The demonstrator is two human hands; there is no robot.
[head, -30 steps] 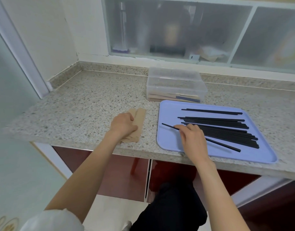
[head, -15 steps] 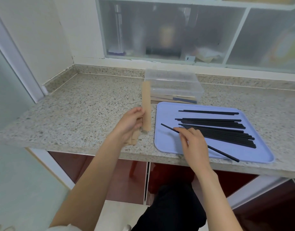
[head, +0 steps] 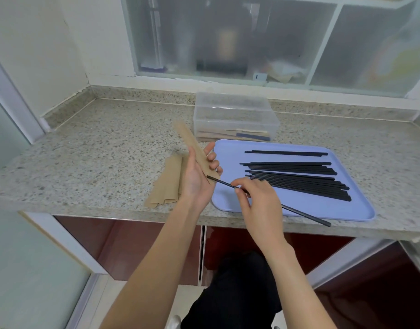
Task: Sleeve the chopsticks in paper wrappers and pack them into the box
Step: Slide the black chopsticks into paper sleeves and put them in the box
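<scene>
The left hand (head: pixel 199 176) grips a brown paper wrapper (head: pixel 192 146); the right hand (head: pixel 256 200) pinches a black chopstick (head: pixel 303 213), tip at the wrapper's mouth. Speckled granite counter (head: pixel 104 157): lilac tray (head: pixel 228 153) of chopsticks (head: pixel 299 176), clear box (head: pixel 235 115) at 12 o'clock, frosted window (head: pixel 228 36) beyond.

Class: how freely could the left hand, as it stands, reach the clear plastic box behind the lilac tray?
Probably not freely: the left hand grips a brown paper wrapper, though nothing blocks the way to the clear plastic box.

Speckled counter (head: pixel 104 157) carries wrapper pile (head: pixel 167 184), clear box (head: pixel 235 115), blue tray (head: pixel 360 205).
</scene>
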